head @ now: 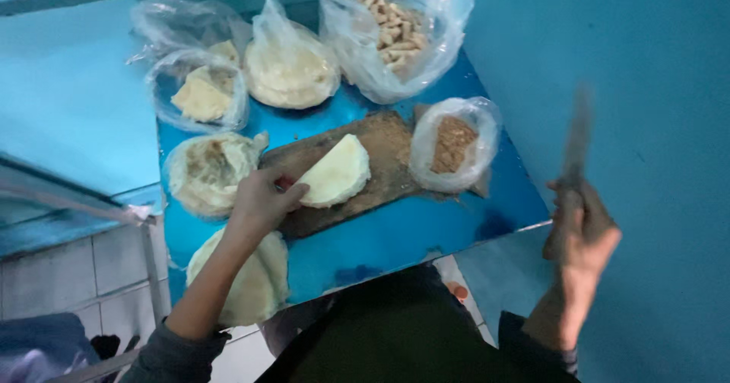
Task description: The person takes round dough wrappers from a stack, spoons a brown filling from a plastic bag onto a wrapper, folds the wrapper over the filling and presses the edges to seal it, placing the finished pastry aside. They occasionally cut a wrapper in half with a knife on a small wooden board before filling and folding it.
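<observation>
Left hand (262, 200) presses its fingers flat on the folded flatbread (334, 174), pinning it mid cutting board (357, 170). Right hand (582, 227), fingers clamped round a blurred knife (576, 143), is raised well right of the board.

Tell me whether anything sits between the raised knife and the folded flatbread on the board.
Nothing visible does. The knife is raised in the right hand out past the table edge; the folded flatbread lies uncovered on the wooden board, with the left hand at its left end.
</observation>
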### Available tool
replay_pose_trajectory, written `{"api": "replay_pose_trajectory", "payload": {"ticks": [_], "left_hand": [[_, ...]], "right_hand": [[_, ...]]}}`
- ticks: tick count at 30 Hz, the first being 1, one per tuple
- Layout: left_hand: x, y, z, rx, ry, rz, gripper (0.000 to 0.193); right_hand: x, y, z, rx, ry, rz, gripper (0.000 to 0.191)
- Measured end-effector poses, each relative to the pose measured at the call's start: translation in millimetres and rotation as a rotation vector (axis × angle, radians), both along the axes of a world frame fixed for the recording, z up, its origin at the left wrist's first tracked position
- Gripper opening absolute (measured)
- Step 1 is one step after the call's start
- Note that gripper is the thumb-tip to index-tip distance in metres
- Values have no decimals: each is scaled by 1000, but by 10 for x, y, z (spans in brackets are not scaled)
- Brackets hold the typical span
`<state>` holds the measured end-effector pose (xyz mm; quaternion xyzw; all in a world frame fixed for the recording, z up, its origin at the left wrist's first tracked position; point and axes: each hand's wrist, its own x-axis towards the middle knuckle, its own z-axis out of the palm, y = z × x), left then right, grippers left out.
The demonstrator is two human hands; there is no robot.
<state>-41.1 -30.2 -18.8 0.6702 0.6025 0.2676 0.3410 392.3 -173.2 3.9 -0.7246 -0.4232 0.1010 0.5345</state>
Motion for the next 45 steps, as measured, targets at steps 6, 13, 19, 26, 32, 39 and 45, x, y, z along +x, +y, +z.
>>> {"api": "replay_pose_trajectory", "payload": {"ticks": [6, 13, 19, 26, 32, 39, 45], "left_hand": [[-2, 100, -35, 252, 179, -73, 27], [-117, 171, -59, 289, 127, -88, 26], [-205, 281, -80, 245, 49, -96, 25], [-271, 378, -67, 246, 70, -103, 28], [-263, 403, -13, 269, 17, -117, 22], [-256, 419, -69, 260, 47, -125, 23], [-212, 425, 11, 194, 46, -130, 20]], "right_hand": [[-746, 78, 222, -34, -289, 492, 40], [-1521, 621, 370, -268, -623, 823, 60], [-1813, 872, 380, -306, -597, 842, 57], [-1860, 1029, 162, -395, -518, 965, 59], [-1825, 1051, 183, -364, -683, 890, 64], [-1836, 1023, 66, -330, -752, 869, 64], [-1865, 1013, -126, -388, -868, 802, 61]]}}
